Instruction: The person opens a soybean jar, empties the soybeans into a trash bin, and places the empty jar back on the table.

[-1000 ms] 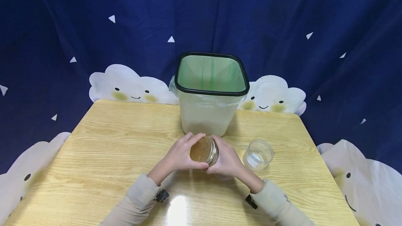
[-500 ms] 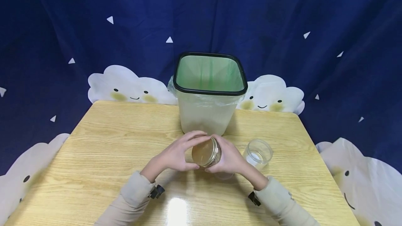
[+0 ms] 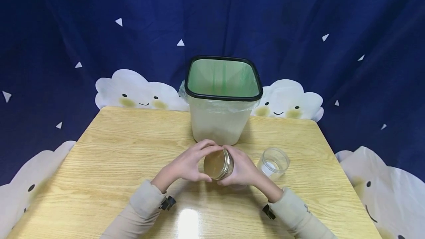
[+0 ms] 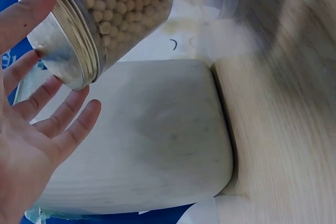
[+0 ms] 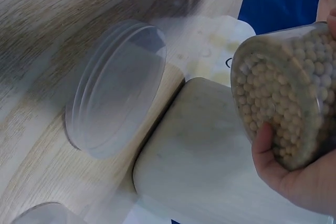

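A clear jar (image 5: 273,103) packed with small round beige balls lies tilted, its base toward the right wrist view. Its metal screw lid (image 3: 215,165) faces left. My right hand (image 3: 241,168) grips the jar's body, a fingertip showing on the base. Around the lid, my left hand (image 3: 192,160) makes a loose arc. In the left wrist view its thumb overlaps the lid's face and several fingers are spread out at the lid's edge. Below the jar is a clear round plastic piece (image 5: 118,90) with ridged rings, low over the table.
A pale bin (image 3: 219,121) with a black rim and a clear bag liner stands just beyond my hands. An uncovered clear container (image 3: 273,161) with a white patch inside is right of my right hand, on the wooden table (image 3: 132,139). A dark blue curtain hangs behind.
The left hand's thumb and fingers have loosened and spread around the lid, and the hand has shifted slightly left. The jar has moved slightly right and nearer in the right hand.
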`<state>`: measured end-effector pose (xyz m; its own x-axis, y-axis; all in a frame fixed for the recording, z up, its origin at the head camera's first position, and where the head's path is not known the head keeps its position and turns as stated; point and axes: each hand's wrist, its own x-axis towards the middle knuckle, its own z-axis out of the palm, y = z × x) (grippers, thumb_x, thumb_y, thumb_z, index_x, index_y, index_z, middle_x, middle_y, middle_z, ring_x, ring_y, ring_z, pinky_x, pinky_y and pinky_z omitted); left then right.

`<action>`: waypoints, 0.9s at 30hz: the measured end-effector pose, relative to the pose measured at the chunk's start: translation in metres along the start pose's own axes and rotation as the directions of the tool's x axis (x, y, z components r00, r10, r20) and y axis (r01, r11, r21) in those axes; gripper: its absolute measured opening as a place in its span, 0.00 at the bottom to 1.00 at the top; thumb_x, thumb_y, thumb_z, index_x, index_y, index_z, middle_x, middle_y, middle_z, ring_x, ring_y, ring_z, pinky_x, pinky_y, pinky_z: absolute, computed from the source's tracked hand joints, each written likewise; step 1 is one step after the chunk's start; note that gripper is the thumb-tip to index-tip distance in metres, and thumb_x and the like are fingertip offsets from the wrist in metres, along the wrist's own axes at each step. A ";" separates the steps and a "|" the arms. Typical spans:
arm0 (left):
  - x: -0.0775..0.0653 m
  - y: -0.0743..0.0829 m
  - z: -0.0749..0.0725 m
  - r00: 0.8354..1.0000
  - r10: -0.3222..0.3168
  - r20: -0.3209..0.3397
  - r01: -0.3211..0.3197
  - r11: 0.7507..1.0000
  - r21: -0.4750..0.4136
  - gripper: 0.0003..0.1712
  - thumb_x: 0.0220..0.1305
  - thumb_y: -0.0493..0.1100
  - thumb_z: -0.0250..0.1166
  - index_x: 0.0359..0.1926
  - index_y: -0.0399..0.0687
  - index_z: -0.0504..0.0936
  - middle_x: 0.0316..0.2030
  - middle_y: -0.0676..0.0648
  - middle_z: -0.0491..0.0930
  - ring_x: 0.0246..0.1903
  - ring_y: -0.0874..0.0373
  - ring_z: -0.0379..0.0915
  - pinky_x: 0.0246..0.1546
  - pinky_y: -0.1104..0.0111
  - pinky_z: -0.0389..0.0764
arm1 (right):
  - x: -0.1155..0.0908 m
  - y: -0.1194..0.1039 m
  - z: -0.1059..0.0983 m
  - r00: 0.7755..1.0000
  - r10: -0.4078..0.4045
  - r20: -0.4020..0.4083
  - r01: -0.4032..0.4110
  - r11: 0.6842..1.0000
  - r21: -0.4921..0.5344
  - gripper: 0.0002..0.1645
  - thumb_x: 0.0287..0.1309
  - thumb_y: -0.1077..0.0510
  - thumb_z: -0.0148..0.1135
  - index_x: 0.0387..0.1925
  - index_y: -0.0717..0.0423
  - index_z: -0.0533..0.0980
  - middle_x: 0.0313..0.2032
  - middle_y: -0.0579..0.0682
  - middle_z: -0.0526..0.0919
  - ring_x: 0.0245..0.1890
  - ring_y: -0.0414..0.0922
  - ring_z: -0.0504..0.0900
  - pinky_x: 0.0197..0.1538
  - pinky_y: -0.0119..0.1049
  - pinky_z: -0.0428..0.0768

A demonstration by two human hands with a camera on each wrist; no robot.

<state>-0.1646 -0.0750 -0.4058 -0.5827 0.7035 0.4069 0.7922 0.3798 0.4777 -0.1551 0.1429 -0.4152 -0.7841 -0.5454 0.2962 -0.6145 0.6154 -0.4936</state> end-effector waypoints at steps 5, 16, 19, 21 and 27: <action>0.000 -0.002 0.001 1.000 -0.002 -0.003 0.002 1.000 -0.001 0.54 0.28 0.49 0.79 0.62 0.50 0.66 0.55 0.49 0.66 0.53 0.56 0.63 0.54 0.62 0.67 | -0.001 0.002 0.002 1.000 0.010 -0.007 -0.010 1.000 -0.008 0.57 0.16 0.43 0.78 0.55 0.57 0.66 0.45 0.50 0.77 0.43 0.46 0.76 0.44 0.42 0.76; 0.000 -0.001 0.008 0.989 -0.133 -0.067 0.133 0.991 0.001 0.52 0.30 0.57 0.77 0.60 0.49 0.67 0.46 0.52 0.71 0.40 0.60 0.70 0.40 0.66 0.74 | 0.000 0.000 0.010 0.995 0.041 -0.089 -0.046 0.997 -0.061 0.53 0.15 0.43 0.77 0.51 0.56 0.68 0.41 0.47 0.77 0.39 0.43 0.76 0.41 0.40 0.77; 0.001 0.001 0.010 0.976 -0.201 -0.085 0.201 0.980 -0.006 0.50 0.30 0.59 0.76 0.58 0.49 0.68 0.43 0.52 0.72 0.35 0.61 0.70 0.34 0.69 0.74 | 0.000 0.001 0.011 0.994 0.049 -0.100 -0.057 0.995 -0.079 0.54 0.14 0.43 0.77 0.51 0.56 0.68 0.42 0.48 0.77 0.40 0.44 0.76 0.41 0.40 0.77; 0.002 0.002 0.012 0.965 -0.247 -0.091 0.247 0.969 -0.015 0.48 0.30 0.59 0.76 0.56 0.49 0.70 0.42 0.53 0.72 0.33 0.62 0.70 0.32 0.71 0.73 | 0.000 0.000 0.011 0.993 0.053 -0.103 -0.062 0.994 -0.084 0.55 0.13 0.44 0.78 0.52 0.57 0.67 0.43 0.49 0.77 0.41 0.46 0.76 0.42 0.42 0.77; 0.002 0.002 0.013 0.953 -0.291 -0.083 0.287 0.956 -0.050 0.47 0.31 0.62 0.75 0.54 0.49 0.69 0.41 0.54 0.71 0.34 0.62 0.69 0.33 0.72 0.73 | 0.000 0.000 0.007 0.995 0.048 -0.083 -0.055 0.995 -0.088 0.55 0.14 0.45 0.77 0.52 0.58 0.67 0.45 0.51 0.76 0.43 0.47 0.76 0.42 0.43 0.77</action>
<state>-0.1618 -0.0650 -0.4137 -0.8008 0.5104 0.3133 0.5810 0.5352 0.6132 -0.1548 0.1385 -0.4212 -0.8171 -0.4665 0.3387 -0.5756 0.6923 -0.4351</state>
